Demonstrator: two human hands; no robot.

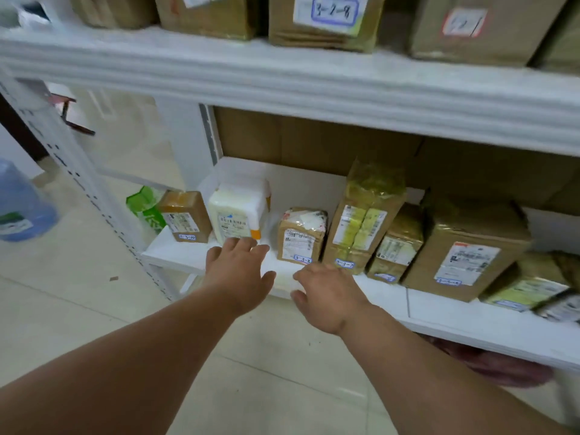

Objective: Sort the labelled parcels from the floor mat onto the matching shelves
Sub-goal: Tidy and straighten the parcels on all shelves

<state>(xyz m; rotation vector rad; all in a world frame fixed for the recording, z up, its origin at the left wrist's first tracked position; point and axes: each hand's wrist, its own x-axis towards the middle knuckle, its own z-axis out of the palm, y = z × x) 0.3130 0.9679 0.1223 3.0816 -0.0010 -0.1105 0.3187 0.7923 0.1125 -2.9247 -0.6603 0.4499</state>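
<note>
Nearest to me, both forearms reach forward over the tiled floor (pixel 94 309). My left hand (pixel 237 274) is spread flat, fingers straight, its fingertips at the base of the white parcel (pixel 237 211) near the left end of the lower shelf (pixel 439 312); it grips nothing. My right hand (pixel 326 296) hovers at the shelf's front edge, fingers loose and extended, empty. Behind it along that edge stand a small brown parcel labelled 3-3-8 (pixel 301 235) and a tall taped parcel labelled 3-3-7 (pixel 361 224), with more taped boxes (pixel 464 252) toward the right end. At the left end sits a brown parcel labelled 3-3-10 (pixel 186 216). Farther up, the upper shelf (pixel 282 76) carries cardboard boxes (pixel 326 20).
</note>
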